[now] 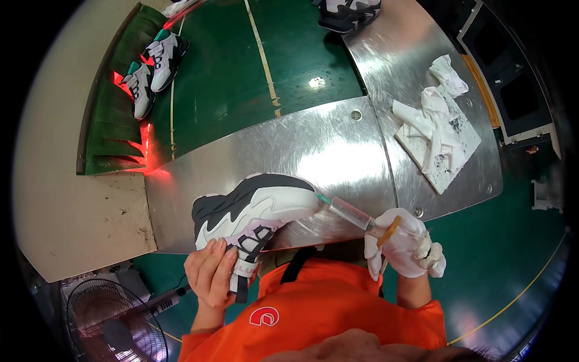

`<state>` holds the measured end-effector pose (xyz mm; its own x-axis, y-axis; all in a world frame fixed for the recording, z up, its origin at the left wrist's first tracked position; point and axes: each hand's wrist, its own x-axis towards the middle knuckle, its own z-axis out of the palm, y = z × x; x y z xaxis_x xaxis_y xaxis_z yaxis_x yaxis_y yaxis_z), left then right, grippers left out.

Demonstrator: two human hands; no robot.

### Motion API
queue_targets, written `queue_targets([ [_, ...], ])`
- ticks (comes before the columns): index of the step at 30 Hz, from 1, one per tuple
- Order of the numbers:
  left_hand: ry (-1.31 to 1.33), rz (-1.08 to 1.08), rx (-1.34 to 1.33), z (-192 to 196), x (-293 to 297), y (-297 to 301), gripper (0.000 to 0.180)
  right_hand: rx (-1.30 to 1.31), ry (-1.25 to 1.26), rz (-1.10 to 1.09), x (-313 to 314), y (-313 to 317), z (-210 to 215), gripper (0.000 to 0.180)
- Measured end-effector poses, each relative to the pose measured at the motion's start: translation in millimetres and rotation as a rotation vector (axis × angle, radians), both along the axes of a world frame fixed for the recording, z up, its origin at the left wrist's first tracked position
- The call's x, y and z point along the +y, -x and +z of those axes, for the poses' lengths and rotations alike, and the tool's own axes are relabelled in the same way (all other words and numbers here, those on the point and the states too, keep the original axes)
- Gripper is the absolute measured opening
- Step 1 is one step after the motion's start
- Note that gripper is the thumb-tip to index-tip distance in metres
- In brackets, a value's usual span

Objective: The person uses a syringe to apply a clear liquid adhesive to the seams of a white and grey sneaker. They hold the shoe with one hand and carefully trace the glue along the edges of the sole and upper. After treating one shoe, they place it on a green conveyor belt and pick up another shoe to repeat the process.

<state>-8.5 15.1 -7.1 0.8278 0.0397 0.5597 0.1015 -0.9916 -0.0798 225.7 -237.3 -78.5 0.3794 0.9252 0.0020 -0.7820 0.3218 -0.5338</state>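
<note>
A white, lilac and black sneaker (274,208) is tilted on its side over the near edge of the metal table, its black sole facing away from me. My bare left hand (210,271) grips it by the upper near the strap and collar. In a white glove, my right hand (405,244) is closed around a clear syringe (351,213). The syringe's teal tip points left and reaches the toe, at the line where sole and upper meet. Whether the tip touches there, I cannot tell. A tan band or strip (389,231) crosses the gloved fingers.
Beyond the metal tabletop (259,151) runs a green conveyor belt (235,66). Two sneakers (158,66) lie on it by the red-lit curtain (108,114); another pair (350,12) stands far off. White cloths (437,120) rest on a stained board (470,145). A fan (114,323) stands lower left.
</note>
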Motion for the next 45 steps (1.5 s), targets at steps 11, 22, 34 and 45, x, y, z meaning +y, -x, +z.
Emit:
queue_targets([
  [11,0.003,-0.034,-0.042,-6,3,0,0.033,0.006,0.067,-0.137,0,17,23,0.117],
  [22,0.03,-0.069,0.006,-5,7,7,0.05,0.018,0.091,-0.17,0,29,45,0.114],
  [34,0.117,-0.063,0.07,13,14,-5,0.039,-0.263,0.174,-0.126,4,40,73,0.105],
  [45,0.438,-0.07,0.345,70,65,-70,0.057,-0.645,0.19,-0.128,34,27,33,0.11],
])
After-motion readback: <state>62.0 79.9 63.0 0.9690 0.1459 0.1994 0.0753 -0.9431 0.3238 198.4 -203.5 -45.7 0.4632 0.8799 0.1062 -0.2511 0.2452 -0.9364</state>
